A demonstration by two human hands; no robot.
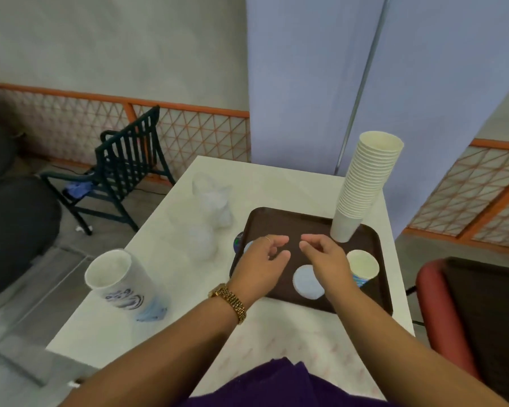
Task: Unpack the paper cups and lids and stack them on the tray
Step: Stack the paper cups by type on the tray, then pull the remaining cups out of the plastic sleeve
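— What have you got on your left hand (265, 254)?

— You wear a thin ring (267, 239) on one finger, a plain pale band. On the wrist just behind it you have a gold watch strap (231, 301) of small linked blocks, several rows across, that wraps the wrist; its dial is turned away from you and can't be seen.

— And your right hand (323, 257)?

— Nothing on it that shows: no ring, no strap. Both your forearms are bare, with no sleeve in view.

— Your clothes?

— You have a dark purple garment (279, 386) at the bottom edge, a plain cloth with soft folds and no print.
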